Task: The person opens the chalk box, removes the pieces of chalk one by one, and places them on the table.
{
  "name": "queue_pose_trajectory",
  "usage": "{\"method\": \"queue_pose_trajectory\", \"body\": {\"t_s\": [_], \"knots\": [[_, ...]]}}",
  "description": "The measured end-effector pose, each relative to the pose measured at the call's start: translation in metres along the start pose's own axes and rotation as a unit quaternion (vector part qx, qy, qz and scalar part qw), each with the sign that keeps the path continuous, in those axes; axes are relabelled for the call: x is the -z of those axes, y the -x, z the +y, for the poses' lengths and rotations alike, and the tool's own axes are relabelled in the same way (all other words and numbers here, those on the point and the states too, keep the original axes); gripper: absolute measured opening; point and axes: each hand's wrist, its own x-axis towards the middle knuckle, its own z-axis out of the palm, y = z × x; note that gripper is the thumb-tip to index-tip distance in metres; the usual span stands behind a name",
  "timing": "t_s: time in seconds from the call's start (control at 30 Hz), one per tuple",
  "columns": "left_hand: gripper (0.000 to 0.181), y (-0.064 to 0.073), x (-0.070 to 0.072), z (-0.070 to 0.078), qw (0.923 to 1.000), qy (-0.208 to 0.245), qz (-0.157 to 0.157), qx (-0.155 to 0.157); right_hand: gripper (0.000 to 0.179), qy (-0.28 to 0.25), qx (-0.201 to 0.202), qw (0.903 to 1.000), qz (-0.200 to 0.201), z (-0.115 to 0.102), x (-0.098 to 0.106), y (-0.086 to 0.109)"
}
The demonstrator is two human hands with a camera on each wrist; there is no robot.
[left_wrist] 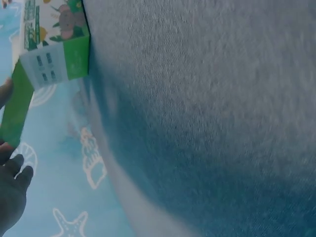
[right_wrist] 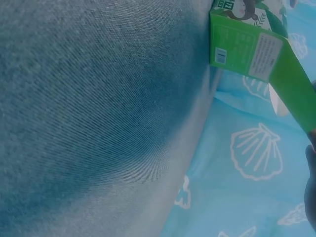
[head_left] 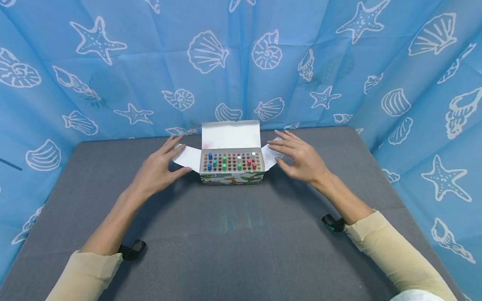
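A printed cardboard box (head_left: 231, 180) stands on the table with its white lid (head_left: 230, 136) raised at the back. Inside is a grid of holes, where several small cylinders with blue (head_left: 210, 156), green (head_left: 224, 159), red (head_left: 249, 161) and white ends stand upright; their exact kind is too small to tell. At the left flap (head_left: 189, 158), which is folded outward, my left hand (head_left: 156, 169) touches the edge with spread fingers. My right hand (head_left: 304, 161) touches the right flap (head_left: 269, 156) likewise. Both wrist views show the flaps' green outer sides (left_wrist: 17, 101), (right_wrist: 295, 81).
A grey cloth-covered table (head_left: 233, 242) spreads in front of the box. Behind it and along both sides hangs a blue curtain (head_left: 233, 83) with white shells and starfish. A dark wrist camera (head_left: 132, 250) is worn below each hand.
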Motion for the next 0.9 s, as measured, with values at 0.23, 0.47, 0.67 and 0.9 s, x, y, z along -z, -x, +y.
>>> {"method": "queue_pose_trajectory", "body": {"t_s": [0.23, 0.47, 0.67, 0.9], "knots": [[0.063, 0.0, -0.004, 0.006, 0.9988, -0.02, -0.044, 0.004, 0.035, 0.031, -0.018, 0.9993, -0.005, 0.0, -0.002, 0.004], [0.058, 0.001, -0.012, 0.007, 0.9971, -0.012, -0.074, 0.011, 0.032, 0.041, -0.052, 0.9966, -0.049, -0.002, -0.006, 0.012], [0.055, 0.002, -0.019, 0.014, 0.9916, 0.063, -0.107, 0.036, 0.043, -0.014, -0.161, 0.9837, -0.079, -0.009, -0.013, 0.016], [0.07, 0.001, -0.023, 0.011, 0.9744, 0.178, -0.12, 0.068, 0.049, -0.08, -0.24, 0.9609, -0.112, -0.019, -0.019, 0.013]]}}
